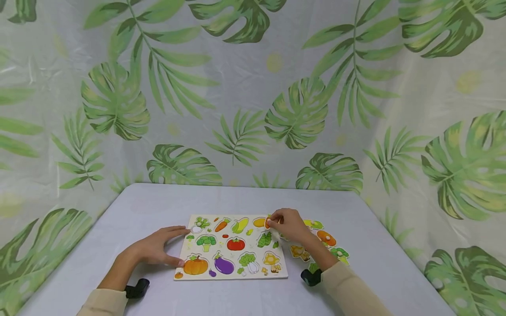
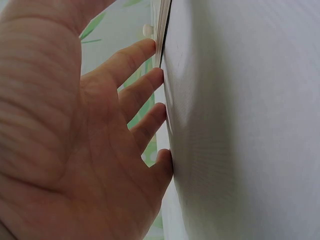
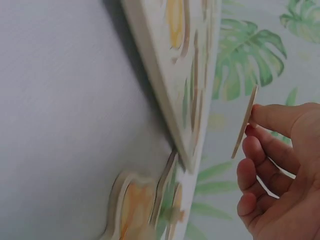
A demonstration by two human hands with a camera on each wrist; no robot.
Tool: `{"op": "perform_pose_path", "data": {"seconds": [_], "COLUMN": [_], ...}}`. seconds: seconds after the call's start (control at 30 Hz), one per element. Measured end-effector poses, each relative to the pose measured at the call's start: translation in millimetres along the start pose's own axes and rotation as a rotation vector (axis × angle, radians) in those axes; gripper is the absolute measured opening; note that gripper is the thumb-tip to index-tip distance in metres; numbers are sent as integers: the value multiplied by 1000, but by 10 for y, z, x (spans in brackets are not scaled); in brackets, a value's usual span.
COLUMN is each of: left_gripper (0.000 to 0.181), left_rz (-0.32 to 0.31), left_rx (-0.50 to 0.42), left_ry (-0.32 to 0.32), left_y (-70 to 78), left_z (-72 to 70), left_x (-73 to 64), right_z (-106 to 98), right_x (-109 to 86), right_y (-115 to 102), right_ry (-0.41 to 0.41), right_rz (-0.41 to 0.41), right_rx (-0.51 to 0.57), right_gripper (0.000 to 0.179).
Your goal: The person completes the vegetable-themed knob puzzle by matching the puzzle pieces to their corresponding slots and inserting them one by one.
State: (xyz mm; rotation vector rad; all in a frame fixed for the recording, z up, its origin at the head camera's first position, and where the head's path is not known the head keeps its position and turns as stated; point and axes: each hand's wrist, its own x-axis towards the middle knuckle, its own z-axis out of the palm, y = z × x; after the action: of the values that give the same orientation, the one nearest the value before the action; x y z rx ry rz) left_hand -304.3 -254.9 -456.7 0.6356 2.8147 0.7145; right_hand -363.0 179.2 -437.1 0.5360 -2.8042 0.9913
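Note:
A pale wooden puzzle board [image 1: 233,277] with printed vegetable shapes lies on the table. My left hand [image 1: 158,248] rests at its left edge, fingers spread, the thumb near the pumpkin corner and a fingertip at the radish. In the left wrist view, fingertips [image 2: 159,75] touch the tabletop and the board's side. Over the board's upper right corner, my right hand [image 1: 290,226] pinches a small orange-red puzzle piece [image 1: 267,223]. The right wrist view shows that thin wooden piece [image 3: 244,122] edge-on, held off the board between thumb and fingers; its picture is mostly hidden.
Several loose puzzle pieces lie right of the board, among them an orange round one [image 1: 326,238], a mushroom one [image 1: 299,252] and a green broccoli-like one [image 1: 340,253], partly under my right forearm. A leaf-patterned curtain [image 1: 237,87] hangs behind the white table [image 1: 158,202].

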Motion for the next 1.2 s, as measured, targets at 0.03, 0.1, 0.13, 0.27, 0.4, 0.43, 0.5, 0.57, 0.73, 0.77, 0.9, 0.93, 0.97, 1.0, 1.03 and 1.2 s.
{"op": "perform_pose_path", "data": {"seconds": [0.03,0.1,0.13,0.27,0.4,0.43,0.5,0.57,0.73,0.77,0.9,0.93,0.97,1.0,1.03,1.2], "left_gripper": [97,97,97,97,97,97,97,97,97,97,98,98,98,98,98,98], "left_rz": [-3,-9,-11,-17,-14,-14,-13,-13,-10,-9,-15,-17,-17,-17,-18,-20], "left_rx": [-1,-2,-2,-8,-11,-11,-9,-5,-4,-7,-15,-15,-16,-14,-14,-24], "left_ry": [-1,-3,-4,-8,-10,-10,-9,-8,-5,-4,-5,-5,-5,-5,-5,-7], "left_y": [3,7,10,8,5,4,1,-1,9,14,32,33,35,33,32,11], "left_z": [-1,0,0,-2,4,5,5,5,-6,-10,-20,-21,-22,-21,-21,-5], "left_x": [-1,-2,-2,-6,-3,-3,-1,2,-3,-5,-7,-6,-5,-4,-3,-1], "right_z": [18,57,74,152,228,249,286,323,421,436,491,506,522,540,562,670], "right_x": [14,46,58,97,122,134,159,184,240,248,268,272,276,280,286,333], "right_y": [-34,-97,-132,-228,-282,-292,-315,-339,-391,-405,-477,-494,-508,-520,-526,-535], "right_ry": [0,-3,-4,-8,-18,-20,-25,-34,-56,-57,-61,-61,-64,-65,-66,-55], "right_rz": [2,-1,-4,-47,-68,-64,-61,-54,-67,-74,-87,-83,-79,-75,-68,-67], "right_rx": [0,2,4,24,24,20,17,22,26,25,43,50,59,68,77,96], "right_gripper": [9,9,9,9,9,9,10,11,14,15,17,17,17,17,17,20]}}
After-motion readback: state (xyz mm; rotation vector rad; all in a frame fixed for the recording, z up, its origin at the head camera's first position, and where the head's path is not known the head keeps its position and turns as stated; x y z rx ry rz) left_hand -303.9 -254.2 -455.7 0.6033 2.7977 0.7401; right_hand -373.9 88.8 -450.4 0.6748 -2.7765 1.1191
